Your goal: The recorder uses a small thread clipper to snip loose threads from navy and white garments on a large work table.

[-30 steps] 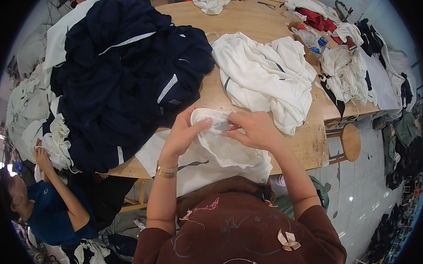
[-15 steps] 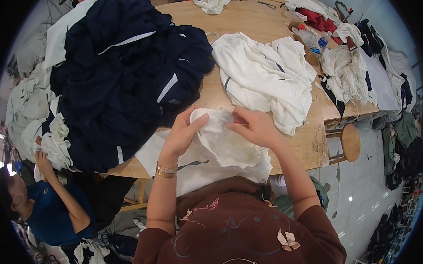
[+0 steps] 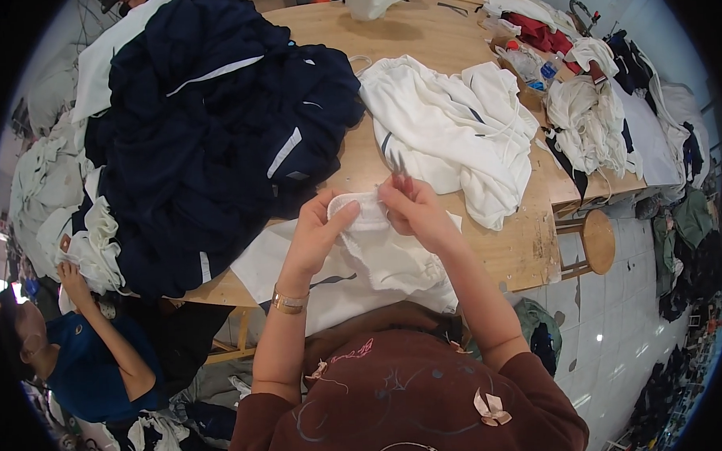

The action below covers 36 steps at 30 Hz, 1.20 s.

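Observation:
My left hand [image 3: 315, 231] pinches the elastic edge of a white garment [image 3: 394, 260], thumb on top. The garment hangs from that edge over the near rim of the table and toward my lap. My right hand [image 3: 415, 216] is closed at the other end of the same edge. Held in its fingers is a pair of thread snips [image 3: 401, 172], with red handles and blades pointing away from me. Part of the snips is hidden by the fingers. Just beyond my right hand lies a heap of white garments [image 3: 453, 127] with dark trim.
A large pile of navy garments [image 3: 207, 143] covers the table's left side. The wooden table [image 3: 489, 261] holds more clothes and bottles at the far right. A stool [image 3: 596, 243] stands at right. A person in blue [image 3: 95, 354] handles white cloth at left.
My right hand has turned upward, so the snips' blades now point away from the garment's edge. At the far side of the table, a white cloth has been lifted.

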Tool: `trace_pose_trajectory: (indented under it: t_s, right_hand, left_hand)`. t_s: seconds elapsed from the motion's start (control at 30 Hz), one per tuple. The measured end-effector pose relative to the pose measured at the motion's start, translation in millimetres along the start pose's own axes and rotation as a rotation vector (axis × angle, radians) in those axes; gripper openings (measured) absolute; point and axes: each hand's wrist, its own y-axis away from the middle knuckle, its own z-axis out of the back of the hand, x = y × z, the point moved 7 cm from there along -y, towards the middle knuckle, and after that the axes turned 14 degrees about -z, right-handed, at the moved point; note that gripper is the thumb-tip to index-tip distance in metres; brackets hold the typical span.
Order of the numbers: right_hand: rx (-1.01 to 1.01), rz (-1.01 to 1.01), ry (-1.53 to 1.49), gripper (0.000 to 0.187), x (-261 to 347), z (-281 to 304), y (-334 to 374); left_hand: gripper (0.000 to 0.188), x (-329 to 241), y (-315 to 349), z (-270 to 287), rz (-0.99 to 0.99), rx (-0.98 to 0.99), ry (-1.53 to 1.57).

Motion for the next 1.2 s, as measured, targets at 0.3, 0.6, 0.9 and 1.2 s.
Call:
trace_pose_trajectory:
  t_s: [0.3,0.6,0.9,1.2]
  right_hand:
    - [-0.283,-0.008,-0.117,0.016,-0.8,19.4,16.5]
    - [-0.362,0.118,0.354,0.014,-11.8,-0.7,8.9]
    - [0.094,-0.124,-0.286,0.016,-29.3,-6.9,8.0]
    - [-0.115,0.171,0.055,0.023,-10.0,12.6,24.0]
  left_hand:
    - [0.012,-5.9,-0.1,2.7,-0.118,-0.121,-0.064]
    - [0.015,-24.7,10.7,-14.5,-0.348,-0.211,-0.635]
    - [0.014,-16.9,6.5,-3.8,-0.317,-0.279,-0.453]
    - [0.011,-9.1,1.9,3.6,-0.211,-0.223,-0.214]
